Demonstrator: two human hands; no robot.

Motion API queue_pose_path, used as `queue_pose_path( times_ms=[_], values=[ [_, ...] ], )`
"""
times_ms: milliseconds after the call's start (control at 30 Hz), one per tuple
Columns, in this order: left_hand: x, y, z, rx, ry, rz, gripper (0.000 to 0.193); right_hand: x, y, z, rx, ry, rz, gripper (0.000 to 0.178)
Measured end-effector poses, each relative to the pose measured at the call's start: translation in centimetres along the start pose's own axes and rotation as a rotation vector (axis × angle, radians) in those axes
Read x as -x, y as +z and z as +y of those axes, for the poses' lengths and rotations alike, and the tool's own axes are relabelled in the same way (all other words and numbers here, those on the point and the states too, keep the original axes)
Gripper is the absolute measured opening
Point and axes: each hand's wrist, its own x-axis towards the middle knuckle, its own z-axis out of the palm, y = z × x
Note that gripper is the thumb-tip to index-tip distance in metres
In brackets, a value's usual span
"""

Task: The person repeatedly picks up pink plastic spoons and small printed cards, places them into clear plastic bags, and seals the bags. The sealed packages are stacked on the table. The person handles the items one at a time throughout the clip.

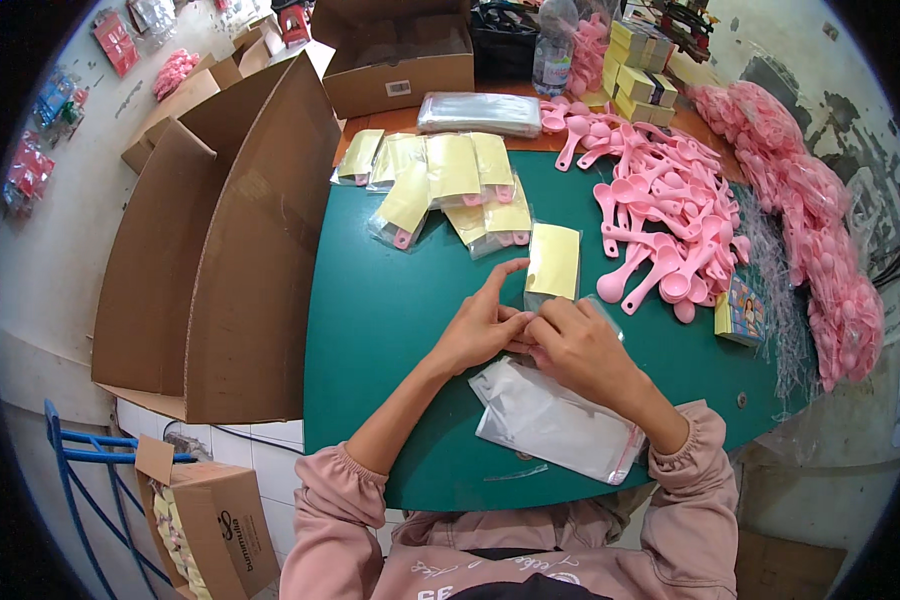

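A clear plastic bag with a pale yellow card point(553, 262) in it lies in front of me on the green table. At the bag's near end, the fingers of my left hand point(477, 328) pinch together, its index finger stretched along the bag's left side. My right hand point(582, 350) is closed on the same end, meeting the left; the fingertips partly hide what lies between them. Just below my hands rests a stack of flat clear bags point(560, 425). Several filled bags with yellow cards point(453, 165) and pink spoon handles lie farther off to the left.
A heap of loose pink scoops point(660, 215) covers the right side, beside a small stack of printed cards point(740, 312). Bagged pink scoops point(800, 190) line the right edge. Large cardboard boxes point(260, 250) stand left; a bottle point(554, 50) and banded card stacks point(640, 75) stand behind.
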Motion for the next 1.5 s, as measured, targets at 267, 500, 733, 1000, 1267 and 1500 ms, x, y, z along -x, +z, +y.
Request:
queue_pose_path(
  times_ms=[267, 500, 733, 1000, 1267, 1500],
  values=[
    [-0.2, -0.2, -1.1, -0.066, 0.028, 0.028, 0.064, 0.1, 0.0, -0.7, 0.28, -0.084, 0.063, 0.011],
    [-0.1, -0.1, -0.8, -0.043, 0.014, 0.052, 0.067, -0.1, 0.1, -1.2, 0.4, -0.156, 0.051, 0.011],
    [-0.4, 0.2, -1.1, 0.009, 0.021, 0.047, 0.059, 0.7, 0.3, 0.8, 0.047, -0.103, 0.002, 0.012],
    [-1.0, -0.6, -1.7, 0.224, -0.003, -0.064, 0.03, 2.5, -10.0, 12.0, -0.963, 0.313, -0.185, 0.011],
    [-0.3, -0.6, -1.6, 0.231, -0.044, -0.041, 0.026, 2.2, -7.1, 10.7, -0.311, 0.219, 0.307, 0.041],
    [-0.1, -0.3, -0.2, 0.334, 0.033, -0.043, 0.027, 1.8, -2.0, 3.3, -0.311, 0.289, 0.039, 0.046]
  ],
)
